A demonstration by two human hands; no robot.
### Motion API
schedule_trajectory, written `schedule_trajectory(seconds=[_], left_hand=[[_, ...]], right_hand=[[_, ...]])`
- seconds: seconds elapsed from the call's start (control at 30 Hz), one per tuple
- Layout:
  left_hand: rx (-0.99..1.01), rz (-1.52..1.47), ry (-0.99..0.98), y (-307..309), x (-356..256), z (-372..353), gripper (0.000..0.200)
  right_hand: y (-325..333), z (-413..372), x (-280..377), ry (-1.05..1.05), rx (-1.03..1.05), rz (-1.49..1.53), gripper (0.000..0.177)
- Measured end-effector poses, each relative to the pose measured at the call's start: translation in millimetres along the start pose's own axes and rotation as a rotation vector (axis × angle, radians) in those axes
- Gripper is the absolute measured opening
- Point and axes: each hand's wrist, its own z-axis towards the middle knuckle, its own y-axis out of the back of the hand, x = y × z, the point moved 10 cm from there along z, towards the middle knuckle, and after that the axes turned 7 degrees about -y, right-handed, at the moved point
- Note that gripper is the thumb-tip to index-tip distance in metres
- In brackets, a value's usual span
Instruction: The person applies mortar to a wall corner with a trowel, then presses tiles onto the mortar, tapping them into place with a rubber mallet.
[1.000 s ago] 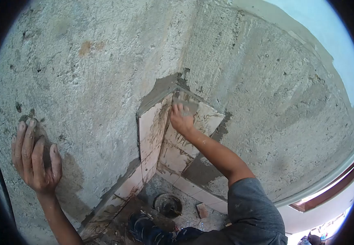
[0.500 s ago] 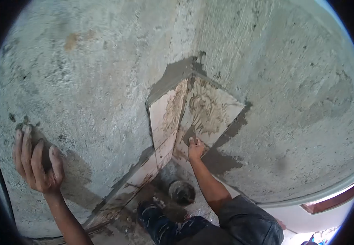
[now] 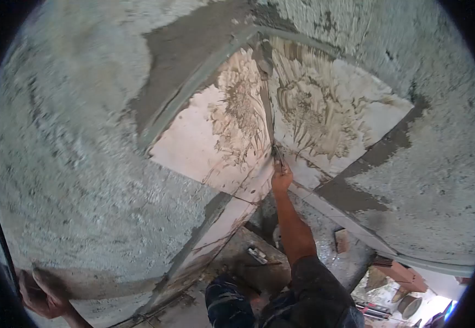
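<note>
At the inside corner of the walls, my right hand [image 3: 282,177] is closed around a small trowel [image 3: 277,154]. The blade, seen nearly edge-on, is at the lower end of the corner joint between two white tiles. Both the left tile [image 3: 177,150] and the right tile [image 3: 377,101] are smeared with brownish wet mortar. Grey mortar [image 3: 188,46] borders their upper edges, and a darker lump of mortar sits at the top of the joint. My left hand [image 3: 46,295] is low at the far left beside the wall, fingers loosely bent and apart, with nothing visible in it.
Rough grey cement walls [image 3: 100,180] rise on both sides. Below, a row of narrow tiles [image 3: 221,224] runs along the left wall's foot. On the floor lie a small whitish object [image 3: 258,255] and a block [image 3: 341,240]. Reddish bricks [image 3: 401,274] are at the lower right.
My view has moved closer to the corner and the tiles look larger. My right hand has brought the trowel from the right tile to the corner joint. The left hand appears lower in view.
</note>
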Motion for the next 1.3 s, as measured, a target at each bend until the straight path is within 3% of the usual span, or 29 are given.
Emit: schedule_trajectory(seconds=[0.1, 0.17, 0.2, 0.23, 0.3, 0.43, 0.5, 0.63, 0.7, 0.77, 0.8, 0.93, 1.0, 1.03, 1.1, 1.13, 1.2, 1.23, 1.3], left_hand=[[-0.031, -0.048, 0.002, -5.8, 34.3, -19.7, 0.026], [0.001, 0.010, 0.067, -4.7, 31.0, -13.1, 0.027], [-0.016, -0.026, 0.018, -4.8, -7.7, 10.4, 0.027], [-0.033, -0.060, -0.026, -4.9, -35.9, 29.7, 0.027], [-0.059, -0.192, -0.049, -5.7, -42.1, 42.5, 0.027], [-0.049, -0.091, -0.080, -1.8, -35.3, 34.8, 0.027], [-0.065, -0.089, -0.050, -0.3, -28.9, 30.1, 0.027], [-0.042, -0.063, -0.074, -1.7, -35.2, 34.4, 0.027], [-0.025, -0.095, -0.091, -5.5, -42.9, 39.4, 0.026], [-0.038, -0.097, -0.094, -5.2, -48.4, 42.2, 0.025], [-0.025, -0.075, -0.076, -6.2, -42.4, 37.7, 0.026], [-0.038, -0.128, -0.064, -7.7, -14.4, 14.4, 0.026], [-0.052, -0.160, -0.052, -10.1, 0.9, 6.6, 0.027], [-0.062, -0.174, -0.043, -11.0, 7.0, 4.1, 0.027], [-0.085, -0.198, -0.015, -10.2, 16.1, 0.0, 0.028], [-0.087, -0.193, -0.011, -7.1, 17.8, 3.1, 0.028], [0.061, -0.178, -0.115, -11.3, 7.4, 16.6, 0.027], [0.058, -0.171, -0.111, -11.0, -6.1, 26.9, 0.027], [-0.015, -0.140, -0.149, -7.7, -35.4, 38.4, 0.026]], right_hand=[[-6.8, -12.1, -10.0, -0.086, 0.063, 0.015, 0.024], [-2.2, -27.3, -6.4, -0.187, 0.179, -0.217, 0.025], [9.5, -34.4, 48.6, 0.209, 0.086, -0.264, 0.026], [22.1, -40.9, 71.4, 0.228, 0.079, -0.263, 0.026], [15.8, -55.8, 56.1, -0.514, 0.405, 0.138, 0.032], [31.9, -11.6, 107.7, -0.287, 0.238, -0.024, 0.016], [25.4, 18.9, 128.0, 0.029, 0.122, -0.023, 0.013], [-11.9, 9.8, 125.6, 0.212, 0.076, -0.145, 0.025], [4.5, -5.5, 114.8, 0.130, 0.067, -0.080, 0.023], [3.8, -24.0, 92.2, -0.250, 0.391, -0.217, 0.027], [13.7, -34.5, 107.0, -0.212, 0.404, 0.027, 0.029], [47.7, -78.1, -70.3, -0.489, 0.345, -0.015, 0.025], [66.4, -88.4, -122.0, -0.678, 0.128, 0.543, 0.021], [67.2, -88.1, -141.1, -0.684, 0.126, 0.544, 0.021], [55.8, -96.3, -184.3, -0.961, 0.090, 0.728, 0.017], [60.4, -71.8, -140.8, -0.957, 0.096, 0.729, 0.017], [30.2, -49.3, -18.0, -1.103, 0.230, 0.290, 0.020], [15.4, -41.3, -40.8, -1.097, 0.236, 0.291, 0.020], [-16.7, -0.3, -55.4, -0.650, 0.309, 0.417, 0.024]])
